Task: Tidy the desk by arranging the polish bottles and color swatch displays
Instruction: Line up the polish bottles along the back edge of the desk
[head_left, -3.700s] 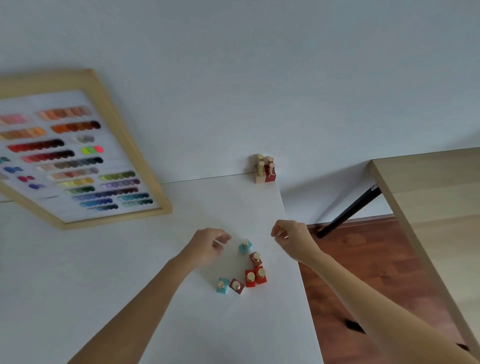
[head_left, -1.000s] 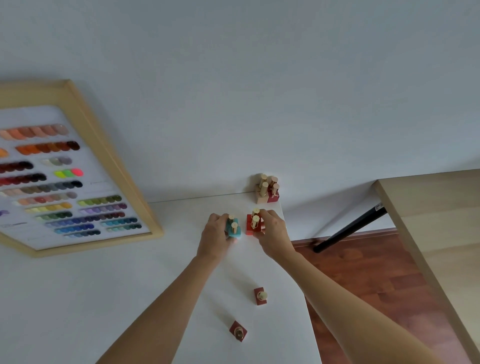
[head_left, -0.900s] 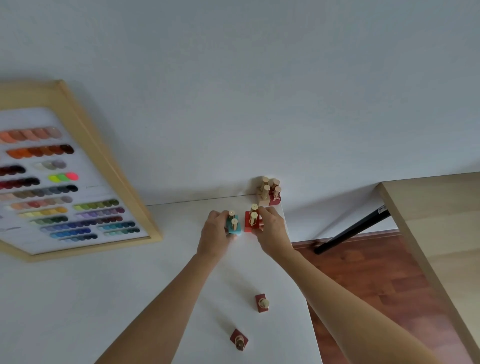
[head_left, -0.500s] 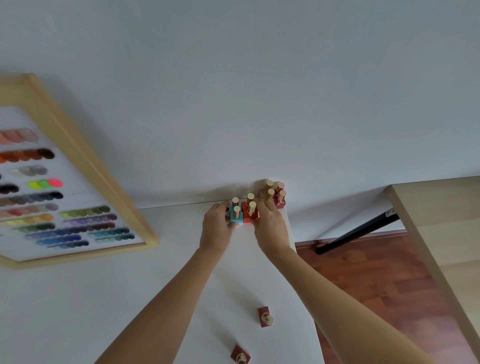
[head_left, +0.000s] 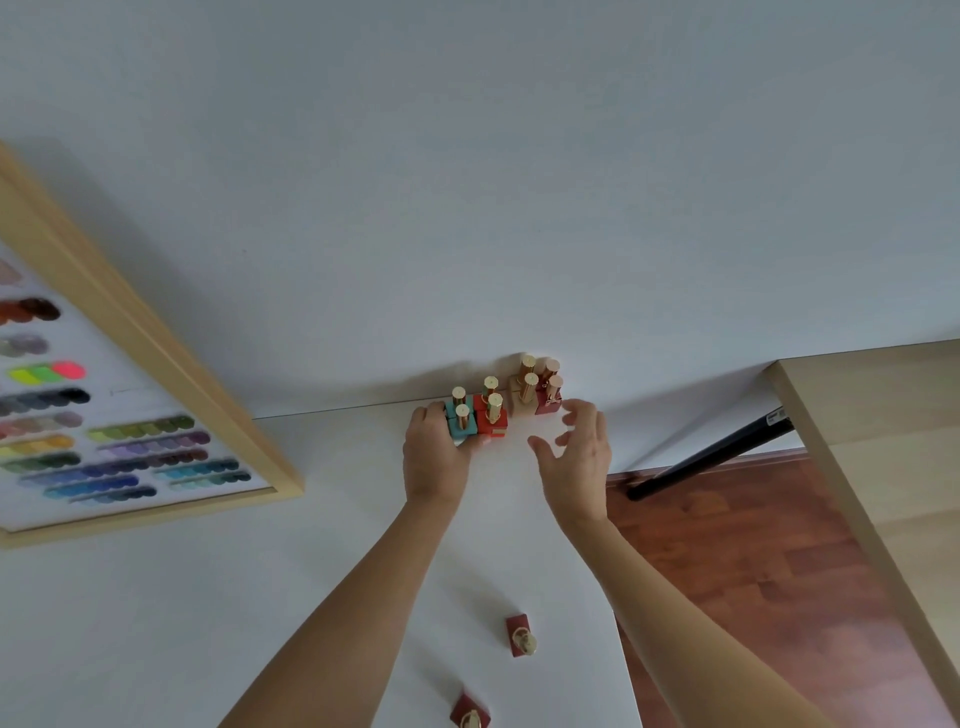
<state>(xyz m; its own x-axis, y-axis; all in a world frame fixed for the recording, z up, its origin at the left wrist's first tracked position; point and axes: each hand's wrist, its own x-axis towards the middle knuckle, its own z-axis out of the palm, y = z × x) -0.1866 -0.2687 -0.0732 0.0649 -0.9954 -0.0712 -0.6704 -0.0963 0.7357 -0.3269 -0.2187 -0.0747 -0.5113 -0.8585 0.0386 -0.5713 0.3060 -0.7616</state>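
At the far edge of the white desk (head_left: 260, 597), by the wall, my left hand (head_left: 434, 457) grips two teal polish bottles (head_left: 462, 422) with gold caps. Two red bottles (head_left: 491, 415) stand touching them on the right. My right hand (head_left: 574, 457) hovers just right of the red pair, fingers spread, holding nothing. A cluster of beige and dark red bottles (head_left: 537, 392) stands at the desk's back right corner. Two dark red bottles (head_left: 519, 636) (head_left: 470, 714) stand apart near the front right. A wood-framed color swatch display (head_left: 130, 415) leans at the left.
The desk's right edge runs close to my right arm; beyond it lies wooden floor (head_left: 753, 561). A light wood table (head_left: 883, 441) with a black leg (head_left: 711, 452) stands at the right. The white wall (head_left: 467, 182) bounds the desk's far edge.
Both hands slid the teal and red bottles back to the wall beside the corner cluster. My right hand has let go of the red pair and drawn away to the right, fingers spread.
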